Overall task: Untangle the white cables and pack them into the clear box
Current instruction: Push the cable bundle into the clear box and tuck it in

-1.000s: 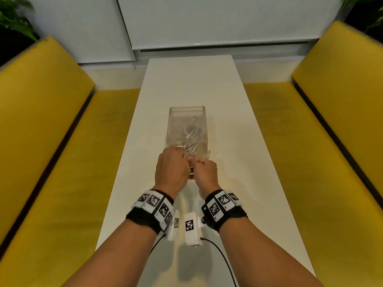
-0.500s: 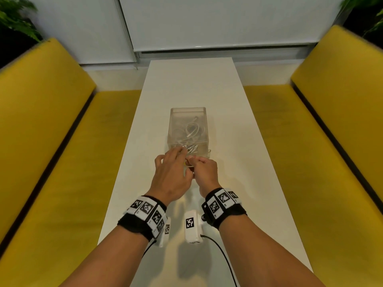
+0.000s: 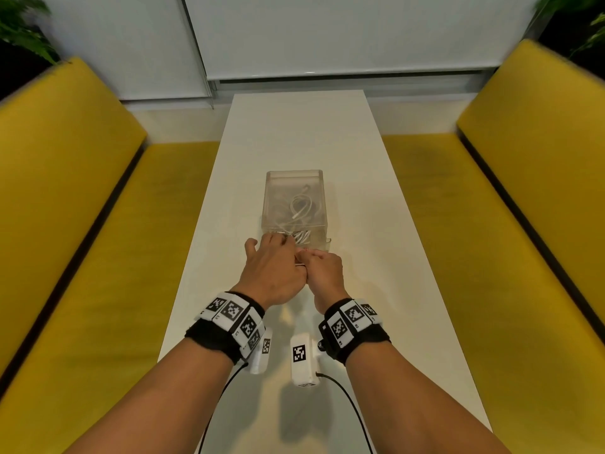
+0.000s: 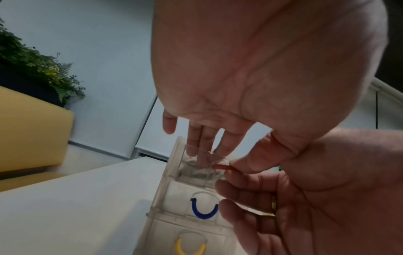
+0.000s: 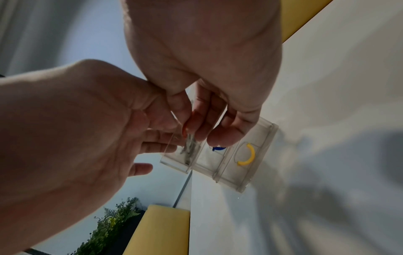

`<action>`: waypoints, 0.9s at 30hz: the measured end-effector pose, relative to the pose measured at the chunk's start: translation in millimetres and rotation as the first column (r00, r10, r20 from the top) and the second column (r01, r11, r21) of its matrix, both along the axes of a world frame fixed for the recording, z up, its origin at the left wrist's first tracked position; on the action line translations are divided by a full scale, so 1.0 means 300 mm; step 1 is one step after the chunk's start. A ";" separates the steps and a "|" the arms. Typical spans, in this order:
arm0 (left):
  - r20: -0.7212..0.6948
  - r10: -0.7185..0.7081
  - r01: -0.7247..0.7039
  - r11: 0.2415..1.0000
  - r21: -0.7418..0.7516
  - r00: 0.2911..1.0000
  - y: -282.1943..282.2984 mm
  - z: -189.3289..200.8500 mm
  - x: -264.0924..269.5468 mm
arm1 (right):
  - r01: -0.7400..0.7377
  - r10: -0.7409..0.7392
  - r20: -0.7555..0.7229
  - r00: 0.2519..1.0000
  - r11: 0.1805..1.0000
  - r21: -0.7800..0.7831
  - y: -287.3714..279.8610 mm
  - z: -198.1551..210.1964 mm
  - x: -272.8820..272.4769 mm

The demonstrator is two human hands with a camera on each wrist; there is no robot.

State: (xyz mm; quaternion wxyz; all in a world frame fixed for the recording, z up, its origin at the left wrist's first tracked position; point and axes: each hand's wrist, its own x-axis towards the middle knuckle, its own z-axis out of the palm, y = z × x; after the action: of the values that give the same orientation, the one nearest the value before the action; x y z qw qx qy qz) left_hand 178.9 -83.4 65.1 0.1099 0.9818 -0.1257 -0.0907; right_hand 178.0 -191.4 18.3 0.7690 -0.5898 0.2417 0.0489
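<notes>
The clear box (image 3: 293, 175) stands mid-table with white cables (image 3: 299, 208) coiled inside. The wrist views show it as a stack of drawers with red (image 4: 220, 167), blue (image 4: 203, 212) and yellow (image 4: 189, 248) handles. My left hand (image 3: 271, 267) is at the box's near end. Its straight fingers (image 4: 202, 141) reach into the top drawer and touch the cables (image 4: 196, 163) there. My right hand (image 3: 322, 267) is beside it, thumb and forefinger (image 5: 189, 124) pinching the red handle. The other right fingers curl in front of the blue handle (image 5: 219, 148).
The long white table (image 3: 304, 132) runs away from me between two yellow benches (image 3: 98, 224) (image 3: 491, 224). Green plants (image 3: 23, 31) stand in the far corners. Black leads (image 3: 347, 404) trail from my wrist cameras over the table's near end.
My left hand's fingers have uncurled and stretched forward over the box's near edge into the top drawer. The right hand has stayed put at the drawer front.
</notes>
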 end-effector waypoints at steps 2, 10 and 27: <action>-0.010 -0.003 0.002 0.998 -0.062 1.000 0.004 -0.004 0.003 | -0.003 0.003 -0.008 1.000 1.000 -0.001 0.000 -0.002 0.003; -0.127 0.030 -0.038 0.997 -0.061 0.991 -0.018 0.035 0.047 | -0.030 0.030 0.010 0.999 0.999 -0.043 -0.003 -0.008 0.011; 0.050 0.078 -0.064 0.969 -0.238 0.996 0.010 0.051 -0.057 | -0.056 0.057 0.014 0.998 0.997 -0.045 0.000 -0.013 -0.002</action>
State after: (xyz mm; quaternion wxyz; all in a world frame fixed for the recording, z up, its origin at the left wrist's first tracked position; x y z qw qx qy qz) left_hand 161.8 -80.4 80.5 0.2253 0.9679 -0.1033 -0.0423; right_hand 177.4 -191.5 14.2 0.7556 -0.6138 0.2203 0.0607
